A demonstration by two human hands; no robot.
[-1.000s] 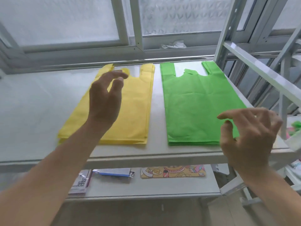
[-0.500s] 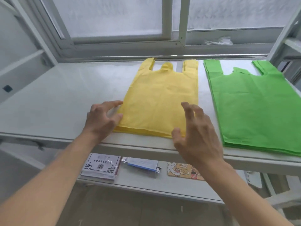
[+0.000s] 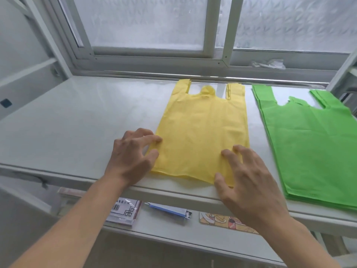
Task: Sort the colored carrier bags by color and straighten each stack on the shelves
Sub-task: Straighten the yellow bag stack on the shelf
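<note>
A stack of yellow carrier bags [image 3: 202,128] lies flat on the grey shelf [image 3: 77,122], handles toward the window. To its right lies a stack of green carrier bags [image 3: 313,144], also flat. My left hand [image 3: 133,153] rests at the yellow stack's near left corner, fingers spread and touching its left edge. My right hand [image 3: 249,175] hovers over the stack's near right corner, fingers spread, fingertips on the fabric. Neither hand grips anything.
A lower shelf [image 3: 173,235] holds a packet of printed sheets [image 3: 123,213], a blue-and-white packet [image 3: 168,209] and a patterned card [image 3: 222,221]. A window frame [image 3: 216,35] runs behind the shelf, with crumpled plastic [image 3: 268,63] on its sill. A rack upright [image 3: 343,70] stands at the right.
The view has swung left from the green stack to the yellow one. Both hands came down from mid-air onto the yellow stack's near corners, and the fingers now touch it.
</note>
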